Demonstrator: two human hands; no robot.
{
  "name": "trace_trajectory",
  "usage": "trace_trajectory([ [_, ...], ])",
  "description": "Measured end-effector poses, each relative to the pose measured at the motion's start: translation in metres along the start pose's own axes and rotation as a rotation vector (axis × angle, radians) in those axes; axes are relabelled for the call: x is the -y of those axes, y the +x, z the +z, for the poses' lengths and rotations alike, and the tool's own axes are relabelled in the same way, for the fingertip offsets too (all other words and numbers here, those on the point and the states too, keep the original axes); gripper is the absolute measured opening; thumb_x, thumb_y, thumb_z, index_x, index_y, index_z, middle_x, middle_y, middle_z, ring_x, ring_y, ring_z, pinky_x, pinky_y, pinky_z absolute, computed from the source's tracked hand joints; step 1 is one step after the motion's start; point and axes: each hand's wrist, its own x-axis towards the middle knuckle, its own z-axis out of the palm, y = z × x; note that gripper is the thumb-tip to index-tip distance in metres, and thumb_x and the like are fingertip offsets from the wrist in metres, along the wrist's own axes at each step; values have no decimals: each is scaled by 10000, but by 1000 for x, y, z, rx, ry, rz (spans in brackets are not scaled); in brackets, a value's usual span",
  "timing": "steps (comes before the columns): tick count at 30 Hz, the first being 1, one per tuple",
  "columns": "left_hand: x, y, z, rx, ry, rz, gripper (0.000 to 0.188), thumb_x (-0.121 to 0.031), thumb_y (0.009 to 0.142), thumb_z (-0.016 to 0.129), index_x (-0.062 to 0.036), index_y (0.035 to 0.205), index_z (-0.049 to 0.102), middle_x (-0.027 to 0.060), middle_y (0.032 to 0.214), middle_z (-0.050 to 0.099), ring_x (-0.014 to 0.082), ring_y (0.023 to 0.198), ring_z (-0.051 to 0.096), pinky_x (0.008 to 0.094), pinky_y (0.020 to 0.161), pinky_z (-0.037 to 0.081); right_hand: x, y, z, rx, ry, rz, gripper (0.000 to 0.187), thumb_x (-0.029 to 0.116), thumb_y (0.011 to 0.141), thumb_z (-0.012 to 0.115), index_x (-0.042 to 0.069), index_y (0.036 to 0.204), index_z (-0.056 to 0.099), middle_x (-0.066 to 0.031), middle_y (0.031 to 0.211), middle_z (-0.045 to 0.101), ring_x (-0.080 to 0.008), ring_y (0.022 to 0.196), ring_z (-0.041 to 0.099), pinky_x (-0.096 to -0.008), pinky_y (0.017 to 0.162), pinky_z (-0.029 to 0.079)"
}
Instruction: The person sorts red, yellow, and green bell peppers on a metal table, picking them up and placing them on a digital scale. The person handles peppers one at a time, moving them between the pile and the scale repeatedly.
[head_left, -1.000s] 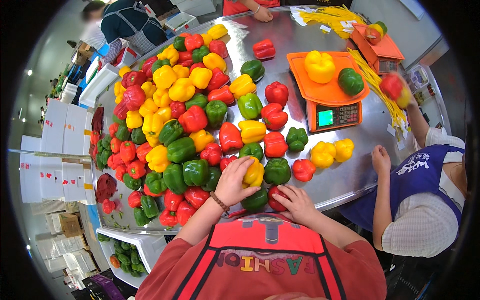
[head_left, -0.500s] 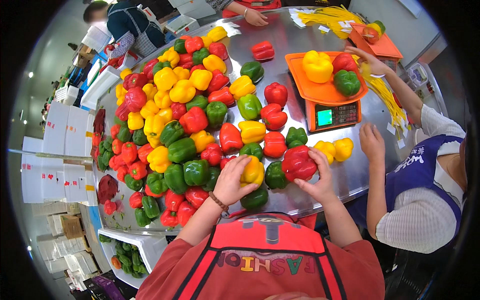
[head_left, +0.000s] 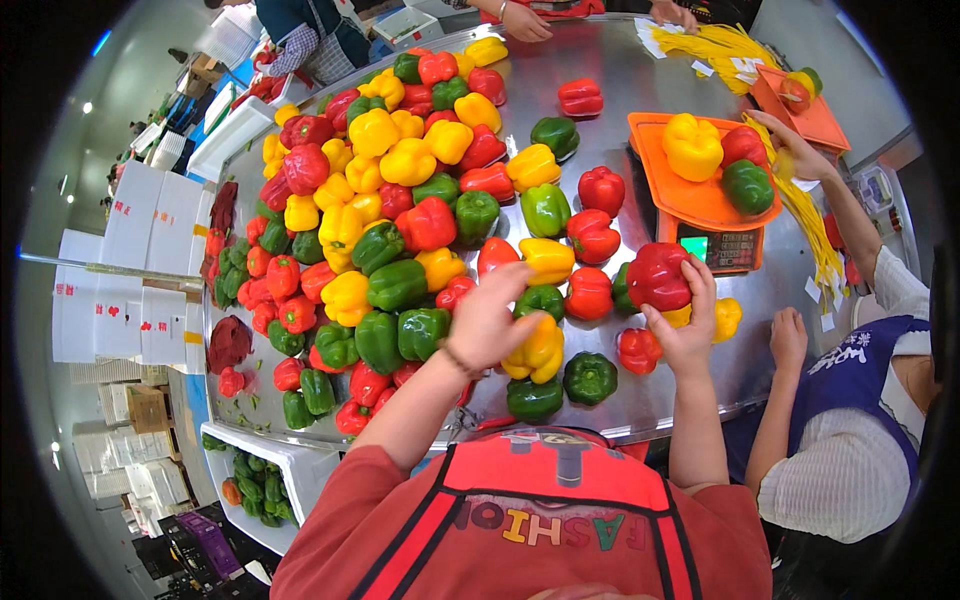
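Observation:
My right hand [head_left: 690, 315] is closed round a large red bell pepper [head_left: 658, 277], held above the table near the scale. My left hand [head_left: 490, 318] has its fingers apart and holds nothing. It hovers just left of a yellow bell pepper [head_left: 535, 350], over the right edge of the pile. Close to it lie a dark green pepper [head_left: 590, 379] and another yellow one [head_left: 547, 261]. Beneath my right hand sits a smaller red pepper [head_left: 639, 351]. A green pepper behind the held one is partly hidden.
A heap of mixed bell peppers [head_left: 370, 230] covers the metal table's [head_left: 620, 60] left side. An orange-trayed scale [head_left: 660, 190] bears three peppers. At right, a co-worker's hand [head_left: 795, 150] is beside it. Yellow ties [head_left: 720, 45] lie behind. A white box [head_left: 310, 470] of green peppers stands at near left.
My right hand has lifted the red pepper and carried it right, toward the scale. My left hand has come off the yellow pepper and opened. The view has shifted, moving the table scene rightward.

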Motion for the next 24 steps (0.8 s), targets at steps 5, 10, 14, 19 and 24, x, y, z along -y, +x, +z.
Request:
trace_trajectory([
  [5, 2, 57, 82, 482, 268, 125, 696, -279, 680, 785, -68, 1281, 505, 154, 1244, 529, 344, 1155, 522, 430, 975, 446, 7, -15, 10, 51, -3, 23, 769, 101, 620, 834, 64, 1307, 491, -197, 1335, 466, -358, 1225, 484, -425, 1030, 405],
  [10, 15, 81, 90, 563, 310, 166, 724, -336, 615, 793, -91, 1244, 531, 134, 1158, 556, 340, 1064, 567, 446, 912, 472, 14, -41, 7, 110, -14, 88, 780, 150, 624, 825, 49, 1309, 466, -207, 1300, 481, -373, 1187, 496, -437, 1023, 401],
  [14, 4, 70, 34, 218, 24, 153, 709, -280, 614, 789, -78, 1241, 528, 157, 1178, 561, 347, 1088, 564, 434, 934, 463, 16, -57, 11, 141, 24, 91, 791, 124, 614, 834, 73, 1315, 471, -194, 1302, 478, -367, 1176, 512, -429, 974, 450],
  [19, 26, 44, 1, -51, -99, 14, 767, -227, 577, 834, -47, 1244, 502, 156, 1164, 560, 346, 1106, 558, 411, 963, 460, 14, -53, 30, 246, -32, 57, 763, 133, 619, 836, 77, 1299, 493, -187, 1297, 479, -373, 1160, 524, -425, 970, 455],
  [24, 42, 31, -18, -300, -1128, -358, 592, -174, 758, 752, -81, 1279, 488, 76, 1222, 575, 255, 1107, 584, 397, 967, 479, 16, -51, 47, 316, -106, -21, 724, 134, 643, 822, 94, 1293, 507, -183, 1304, 479, -377, 1161, 527, -427, 964, 458],
])
